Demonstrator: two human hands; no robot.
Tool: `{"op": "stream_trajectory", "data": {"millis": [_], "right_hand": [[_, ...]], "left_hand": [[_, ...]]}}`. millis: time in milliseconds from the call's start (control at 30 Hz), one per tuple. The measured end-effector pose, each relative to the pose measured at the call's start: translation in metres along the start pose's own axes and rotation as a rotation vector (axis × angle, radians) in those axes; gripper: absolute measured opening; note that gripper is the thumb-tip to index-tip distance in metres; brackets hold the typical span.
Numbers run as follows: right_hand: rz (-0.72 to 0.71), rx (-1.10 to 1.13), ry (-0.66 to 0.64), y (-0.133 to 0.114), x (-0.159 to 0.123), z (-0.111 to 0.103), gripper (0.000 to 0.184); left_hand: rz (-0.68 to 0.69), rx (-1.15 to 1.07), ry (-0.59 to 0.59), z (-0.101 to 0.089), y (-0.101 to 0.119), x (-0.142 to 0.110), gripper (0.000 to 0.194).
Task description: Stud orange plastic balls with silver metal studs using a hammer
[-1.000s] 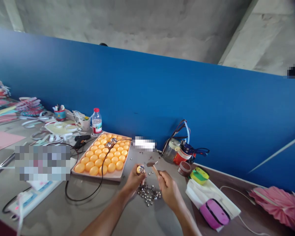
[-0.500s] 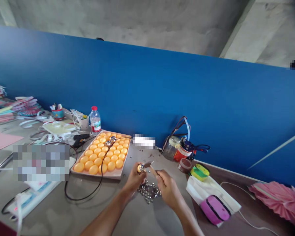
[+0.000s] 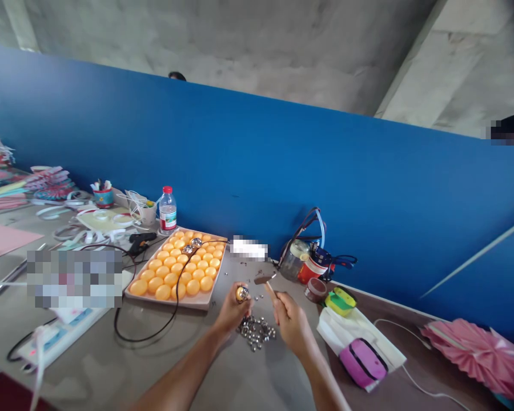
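My left hand [image 3: 232, 311] is closed around an orange ball [image 3: 240, 294] whose right side carries shiny silver pieces. In my right hand [image 3: 292, 321] is a small hammer [image 3: 264, 279], gripped by its wooden handle. The hammer's dark head stands up and to the right of the ball, apart from it. Below and between both hands lies a loose heap of silver metal studs [image 3: 257, 333], with a few strays above it. To the left, a shallow tray [image 3: 171, 301] holds rows of orange balls [image 3: 170, 281]; two silver-covered balls [image 3: 191, 246] rest among them.
A black cable crosses the tray and loops over the table. A power strip [image 3: 66, 337], glue gun [image 3: 140, 240] and bottle [image 3: 168, 210] stand left. Jars [image 3: 297, 260], a yellow-green case [image 3: 341, 301] and a purple case [image 3: 363, 363] lie right. A blue partition [image 3: 257, 165] rises behind.
The hammer head has moved away from the ball, up and to the right. My left hand keeps its hold on the ball. The camera view has shifted slightly.
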State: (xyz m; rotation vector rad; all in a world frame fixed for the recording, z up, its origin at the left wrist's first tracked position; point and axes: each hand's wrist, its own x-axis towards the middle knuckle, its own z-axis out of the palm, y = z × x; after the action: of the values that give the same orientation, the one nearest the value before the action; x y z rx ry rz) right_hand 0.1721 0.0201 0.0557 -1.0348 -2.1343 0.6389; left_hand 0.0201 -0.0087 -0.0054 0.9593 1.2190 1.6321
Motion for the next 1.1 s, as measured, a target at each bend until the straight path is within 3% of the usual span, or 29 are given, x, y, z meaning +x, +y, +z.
{"op": "stream_trajectory", "data": {"millis": [200, 333, 533, 933, 1100], "right_hand": [[0.026, -0.205, 0.104, 0.040, 0.008, 0.008, 0.024], [0.149, -0.422, 0.083, 0.069, 0.008, 0.015, 0.026], [0.262, -0.593, 0.071, 0.093, 0.007, 0.012, 0.026], [0.261, -0.700, 0.041, 0.107, 0.006, 0.018, 0.022], [0.095, -0.607, 0.227, 0.106, 0.006, 0.021, 0.023]], "left_hand": [[-0.040, -0.042, 0.035, 0.001, 0.004, -0.003, 0.041], [-0.050, -0.027, 0.056, -0.001, 0.012, -0.004, 0.041], [-0.025, -0.002, 0.118, -0.003, 0.013, -0.003, 0.041], [-0.007, 0.080, 0.191, -0.006, 0.003, 0.001, 0.042], [-0.017, 0.114, 0.152, -0.004, 0.003, 0.000, 0.043]]}}
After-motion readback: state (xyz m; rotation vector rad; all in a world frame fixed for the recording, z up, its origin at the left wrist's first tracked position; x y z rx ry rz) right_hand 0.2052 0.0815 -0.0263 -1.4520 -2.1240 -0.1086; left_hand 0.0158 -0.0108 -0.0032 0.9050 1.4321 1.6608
